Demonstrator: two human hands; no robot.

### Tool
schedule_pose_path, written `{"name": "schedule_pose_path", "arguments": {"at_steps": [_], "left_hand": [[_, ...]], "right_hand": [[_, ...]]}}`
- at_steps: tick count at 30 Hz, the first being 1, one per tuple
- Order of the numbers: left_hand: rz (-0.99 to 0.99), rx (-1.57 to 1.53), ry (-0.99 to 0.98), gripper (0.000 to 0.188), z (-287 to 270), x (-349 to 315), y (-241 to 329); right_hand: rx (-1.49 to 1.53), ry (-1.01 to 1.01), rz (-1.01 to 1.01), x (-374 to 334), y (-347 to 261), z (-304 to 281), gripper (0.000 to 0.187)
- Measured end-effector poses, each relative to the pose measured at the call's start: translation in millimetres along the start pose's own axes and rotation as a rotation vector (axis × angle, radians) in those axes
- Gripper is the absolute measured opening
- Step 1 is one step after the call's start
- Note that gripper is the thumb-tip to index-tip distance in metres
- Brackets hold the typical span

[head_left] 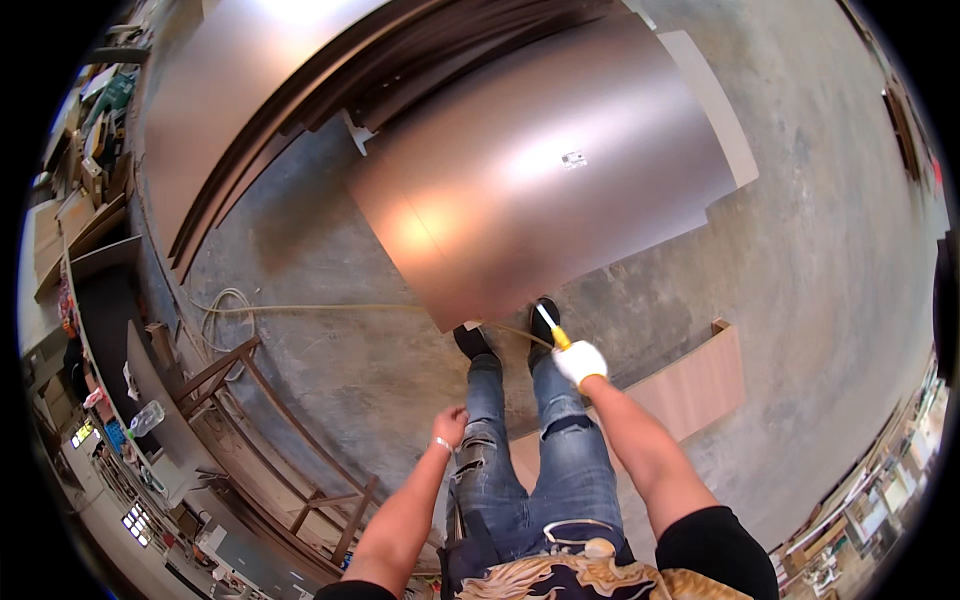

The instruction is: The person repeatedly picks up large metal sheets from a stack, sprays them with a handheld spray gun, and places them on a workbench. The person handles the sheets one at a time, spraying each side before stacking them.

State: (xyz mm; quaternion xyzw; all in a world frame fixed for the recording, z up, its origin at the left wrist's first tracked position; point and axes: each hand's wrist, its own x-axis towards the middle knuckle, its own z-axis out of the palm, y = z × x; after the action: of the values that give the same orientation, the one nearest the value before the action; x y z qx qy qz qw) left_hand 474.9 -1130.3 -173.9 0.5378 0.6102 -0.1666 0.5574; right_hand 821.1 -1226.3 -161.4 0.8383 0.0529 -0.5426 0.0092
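Observation:
My right hand (580, 364), in a white glove, is closed round a yellow-handled tool (560, 338) with a slim pale tip. The tool points forward over my right shoe (544, 318); its exact kind is too small to tell. By my left thigh, my bare left hand (451, 425) has its fingers curled, and whether anything is in them is hidden. Ahead of my feet lies a large glossy brown panel (600, 230) with a small white label (573, 160) on it. Both hands are apart from the panel.
More brown panels (230, 110) lie at the far left. A thin hose (330, 307) runs over the floor to my feet. At the left stands a brown frame (300, 425) near cluttered shelving. A light wooden board (690, 385) lies behind my right arm.

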Motion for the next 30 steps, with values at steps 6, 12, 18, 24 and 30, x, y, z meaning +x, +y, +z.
{"name": "schedule_pose_path", "arguments": {"at_steps": [6,12,18,24,30], "left_hand": [[-0.353,-0.616,-0.007,0.039,62,160,75],[-0.469,-1.094,0.051,0.047,92,203,131],[-0.339,-0.996,-0.005,0.037,100,191,109],[-0.375,-0.916,-0.006,0.038,109,164,62],[-0.47,-0.818,0.048,0.043,70,164,0]], "right_hand": [[0.391,0.228,0.259,74,54,-77,0.041],[-0.034,0.248,0.168,38,44,-53,0.039],[0.016,0.213,0.226,33,46,-16,0.038],[0.168,0.407,0.293,57,113,-69,0.036],[0.459,0.304,0.38,78,112,-126,0.03]]}}
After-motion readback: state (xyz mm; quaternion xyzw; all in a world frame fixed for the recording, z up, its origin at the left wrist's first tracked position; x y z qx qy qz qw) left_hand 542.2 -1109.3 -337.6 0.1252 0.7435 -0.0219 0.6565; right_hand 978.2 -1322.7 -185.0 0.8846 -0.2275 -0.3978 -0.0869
